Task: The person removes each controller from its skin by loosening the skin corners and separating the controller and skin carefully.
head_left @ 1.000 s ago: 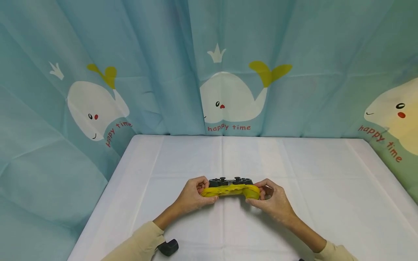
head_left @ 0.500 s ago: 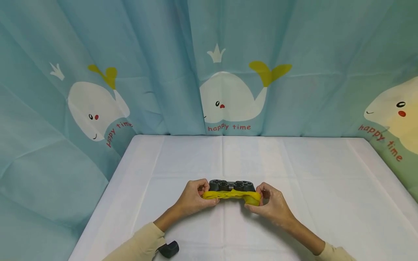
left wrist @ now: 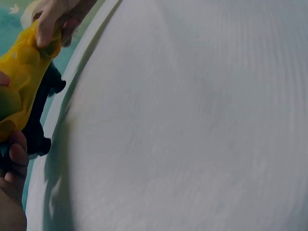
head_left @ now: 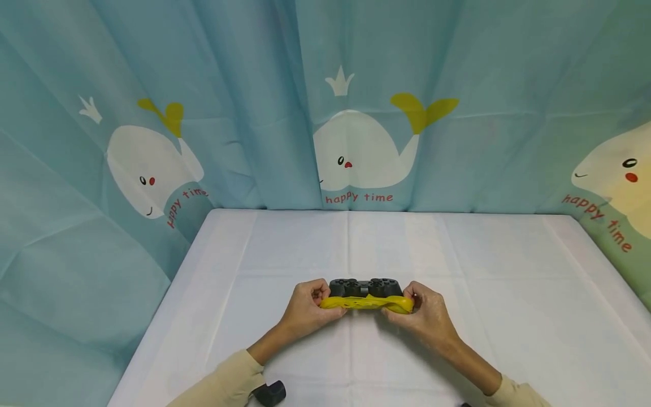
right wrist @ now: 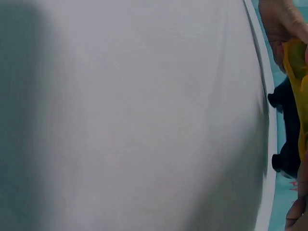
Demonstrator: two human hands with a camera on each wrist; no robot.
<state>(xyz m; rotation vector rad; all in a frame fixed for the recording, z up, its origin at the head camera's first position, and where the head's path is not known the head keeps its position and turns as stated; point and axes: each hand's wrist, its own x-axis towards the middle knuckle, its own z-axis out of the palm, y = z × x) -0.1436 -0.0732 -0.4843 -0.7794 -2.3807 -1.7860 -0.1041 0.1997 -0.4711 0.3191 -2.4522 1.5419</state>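
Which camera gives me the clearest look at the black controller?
The head view: the black controller shows its button side across its width, above the yellow material. Both wrist views give a dark outline with two protruding sticks, partly behind that material.

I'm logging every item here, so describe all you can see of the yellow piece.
The yellow piece looks thin and stretchy, like rubber or silicone. In the head view it is a long, narrow band with an uneven, rumpled edge; the left wrist view shows rounded bulges. It lies along the near side of the black controller, held above the white table. The left grip pinches one end, the right grip the other. How far it fits over the controller is unclear.
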